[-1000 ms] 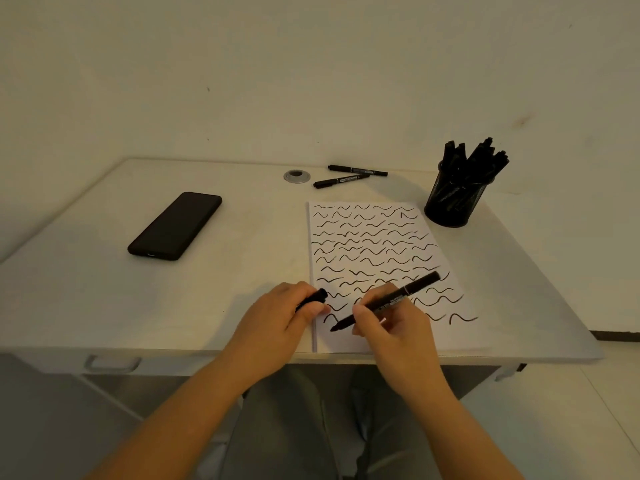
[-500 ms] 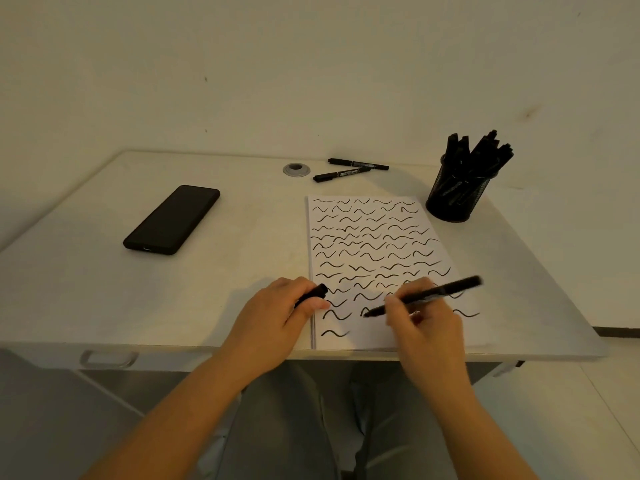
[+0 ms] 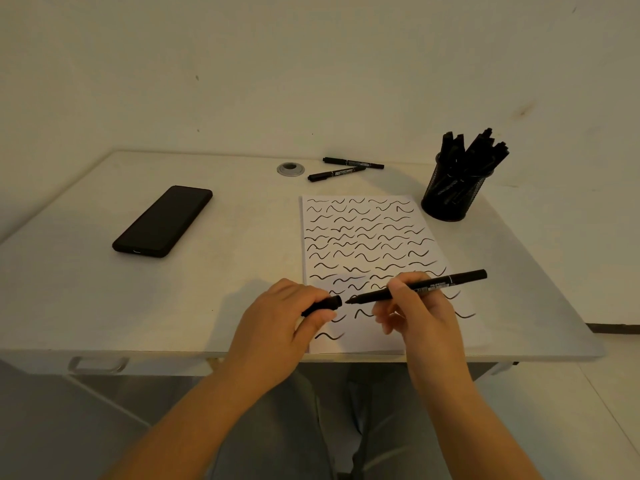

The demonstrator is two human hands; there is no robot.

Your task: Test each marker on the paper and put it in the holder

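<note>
Marker [image 3: 415,287] and cap [image 3: 322,305] tip to mouth, one in each of the hands.

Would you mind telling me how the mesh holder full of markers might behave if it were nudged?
The holder looks light, being open mesh, so it would probably slide easily. Its markers lean out above the rim, so it may be top-heavy and tip.

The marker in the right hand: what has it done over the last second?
The right hand lifted the marker off the paper and swung its tip left, level with the cap held in the left hand. The left hand, holder, phone and two spare markers stayed put.
</note>
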